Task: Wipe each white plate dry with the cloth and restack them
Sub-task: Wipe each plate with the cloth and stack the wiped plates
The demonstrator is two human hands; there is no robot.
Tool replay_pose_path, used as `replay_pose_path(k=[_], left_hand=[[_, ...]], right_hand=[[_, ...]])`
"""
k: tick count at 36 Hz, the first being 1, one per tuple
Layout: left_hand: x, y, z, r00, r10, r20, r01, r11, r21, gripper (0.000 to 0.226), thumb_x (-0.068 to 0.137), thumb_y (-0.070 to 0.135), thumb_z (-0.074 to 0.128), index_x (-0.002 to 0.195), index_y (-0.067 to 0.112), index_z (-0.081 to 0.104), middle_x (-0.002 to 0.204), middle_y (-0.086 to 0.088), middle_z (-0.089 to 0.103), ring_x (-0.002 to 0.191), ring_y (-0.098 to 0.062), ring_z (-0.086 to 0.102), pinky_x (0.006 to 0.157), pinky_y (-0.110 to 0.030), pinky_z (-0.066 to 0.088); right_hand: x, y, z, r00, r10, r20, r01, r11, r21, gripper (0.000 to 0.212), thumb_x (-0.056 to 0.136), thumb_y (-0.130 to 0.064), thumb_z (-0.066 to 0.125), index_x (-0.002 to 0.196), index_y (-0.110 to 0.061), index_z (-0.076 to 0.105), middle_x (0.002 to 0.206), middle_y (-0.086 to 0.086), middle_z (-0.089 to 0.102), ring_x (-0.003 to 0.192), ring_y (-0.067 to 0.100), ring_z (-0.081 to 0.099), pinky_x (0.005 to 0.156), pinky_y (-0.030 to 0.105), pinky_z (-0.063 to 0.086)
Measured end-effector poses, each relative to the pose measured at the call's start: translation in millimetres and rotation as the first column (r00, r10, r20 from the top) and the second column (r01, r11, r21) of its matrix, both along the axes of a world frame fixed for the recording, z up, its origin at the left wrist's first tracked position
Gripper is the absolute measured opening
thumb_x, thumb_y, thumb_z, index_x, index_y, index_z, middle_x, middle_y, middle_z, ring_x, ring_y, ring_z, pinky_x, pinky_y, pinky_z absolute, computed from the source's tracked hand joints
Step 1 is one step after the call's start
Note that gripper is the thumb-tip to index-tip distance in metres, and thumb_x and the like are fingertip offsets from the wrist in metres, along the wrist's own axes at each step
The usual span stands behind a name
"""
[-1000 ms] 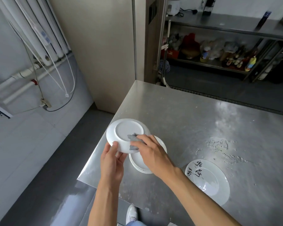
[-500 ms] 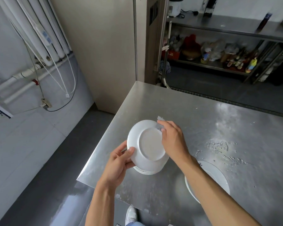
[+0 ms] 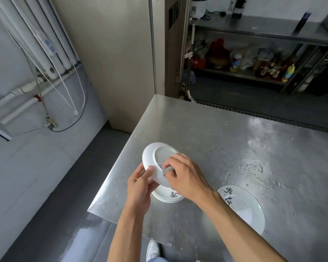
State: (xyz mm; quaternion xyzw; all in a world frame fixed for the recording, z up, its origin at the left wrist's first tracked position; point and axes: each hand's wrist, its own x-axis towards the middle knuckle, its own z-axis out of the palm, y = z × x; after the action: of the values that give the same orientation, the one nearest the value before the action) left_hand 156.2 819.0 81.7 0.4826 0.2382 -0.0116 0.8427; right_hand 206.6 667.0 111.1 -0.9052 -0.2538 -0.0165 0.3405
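Observation:
My left hand (image 3: 139, 188) grips the near rim of a white plate (image 3: 155, 157), held tilted with its underside up above the steel table (image 3: 206, 133). Pressed against that underside is a small grey cloth (image 3: 166, 169), pinched in my right hand (image 3: 186, 176). Directly beneath lies a stack of white plates (image 3: 167, 195) with black brush lettering, mostly hidden by my hands. One more lettered white plate (image 3: 242, 207) rests flat on the table to the right, partly behind my right forearm.
The table's left edge and near corner (image 3: 91, 208) are close to the stack, with grey floor below. Water drops (image 3: 254, 171) lie on the steel right of the plates. A metal shelf (image 3: 254, 53) with bottles stands at the back.
My right hand slid with the cloth from the plate's far rim down to its near side. The plate tilted and shifted slightly left. The stack's lettering shows again.

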Motion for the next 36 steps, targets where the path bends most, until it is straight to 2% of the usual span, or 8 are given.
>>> replay_pose_path(k=[3, 7, 12, 21, 26, 29, 32, 36], left_hand=[[4, 4, 3, 0.991, 0.133, -0.024, -0.135, 0.989, -0.066, 0.028, 0.106, 0.009, 0.055, 0.129, 0.009, 0.070, 0.119, -0.017, 0.077, 0.100, -0.026, 0.076, 0.079, -0.030, 0.063], [7, 8, 6, 0.971, 0.235, -0.045, -0.239, 0.965, -0.107, 0.024, 0.106, 0.008, 0.056, 0.125, 0.005, 0.070, 0.115, -0.013, 0.077, 0.099, -0.021, 0.076, 0.077, -0.027, 0.063], [10, 1, 7, 0.978, 0.197, -0.062, -0.203, 0.975, -0.091, 0.012, 0.104, 0.005, 0.058, 0.110, 0.001, 0.068, 0.102, -0.015, 0.076, 0.090, -0.021, 0.078, 0.071, -0.027, 0.063], [14, -17, 8, 0.984, 0.161, -0.082, -0.170, 0.977, -0.126, 0.025, 0.100, 0.003, 0.064, 0.122, -0.009, 0.059, 0.092, -0.014, 0.075, 0.084, -0.022, 0.078, 0.073, -0.025, 0.063], [15, -29, 2, 0.979, 0.187, -0.080, -0.192, 0.979, -0.070, 0.030, 0.097, 0.021, 0.076, 0.109, 0.002, 0.057, 0.095, -0.011, 0.077, 0.090, -0.030, 0.080, 0.074, -0.027, 0.063], [12, -26, -10, 0.990, 0.125, -0.062, -0.116, 0.985, 0.129, 0.023, 0.098, 0.020, 0.074, 0.111, 0.005, 0.064, 0.107, -0.013, 0.071, 0.083, -0.024, 0.079, 0.069, -0.029, 0.062], [8, -20, -26, 0.990, 0.123, -0.062, -0.080, 0.881, 0.466, 0.018, 0.096, 0.014, 0.072, 0.109, 0.027, 0.067, 0.106, -0.013, 0.064, 0.079, -0.017, 0.068, 0.068, -0.036, 0.061], [1, -16, -43, 0.993, 0.001, -0.116, 0.089, 0.638, 0.765, 0.054, 0.094, 0.008, 0.065, 0.136, 0.042, 0.058, 0.126, -0.005, 0.050, 0.127, -0.023, 0.049, 0.110, -0.046, 0.046]], right_hand=[[-5, -17, -10, 0.994, -0.085, 0.069, 0.091, 0.992, -0.085, 0.023, 0.080, -0.037, 0.046, 0.088, -0.023, 0.063, 0.098, -0.009, 0.060, 0.084, 0.018, 0.059, 0.062, 0.033, 0.050], [-8, -29, -20, 0.998, -0.024, 0.061, 0.041, 0.957, -0.286, 0.058, 0.074, -0.063, 0.067, 0.124, -0.036, 0.055, 0.117, -0.011, 0.049, 0.093, 0.012, 0.058, 0.063, 0.033, 0.052], [-10, -23, -24, 0.979, -0.054, 0.195, 0.118, 0.936, -0.332, 0.046, 0.079, -0.037, 0.072, 0.123, -0.028, 0.061, 0.110, -0.006, 0.057, 0.089, 0.019, 0.063, 0.055, 0.037, 0.054], [-13, -29, -31, 0.936, -0.132, 0.326, 0.237, 0.922, -0.307, 0.025, 0.074, -0.015, 0.071, 0.099, -0.019, 0.070, 0.087, -0.005, 0.064, 0.073, 0.022, 0.063, 0.047, 0.034, 0.050], [-11, -34, -33, 0.942, -0.250, 0.226, 0.301, 0.926, -0.230, 0.021, 0.071, -0.003, 0.075, 0.082, -0.019, 0.065, 0.072, -0.003, 0.064, 0.067, 0.026, 0.062, 0.047, 0.031, 0.043], [-11, -41, -37, 0.921, -0.371, 0.118, 0.387, 0.908, -0.163, 0.010, 0.088, -0.015, 0.070, 0.081, -0.016, 0.062, 0.075, 0.001, 0.067, 0.067, 0.034, 0.060, 0.052, 0.031, 0.036], [-7, -46, -43, 0.886, -0.463, -0.017, 0.458, 0.881, -0.123, 0.028, 0.095, -0.026, 0.064, 0.074, -0.013, 0.051, 0.070, 0.012, 0.063, 0.066, 0.041, 0.049, 0.054, 0.036, 0.031], [2, -53, -47, 0.803, -0.531, -0.269, 0.545, 0.838, -0.027, 0.042, 0.095, -0.028, 0.060, 0.065, -0.015, 0.034, 0.055, 0.001, 0.042, 0.063, 0.030, 0.034, 0.056, 0.040, 0.041]])
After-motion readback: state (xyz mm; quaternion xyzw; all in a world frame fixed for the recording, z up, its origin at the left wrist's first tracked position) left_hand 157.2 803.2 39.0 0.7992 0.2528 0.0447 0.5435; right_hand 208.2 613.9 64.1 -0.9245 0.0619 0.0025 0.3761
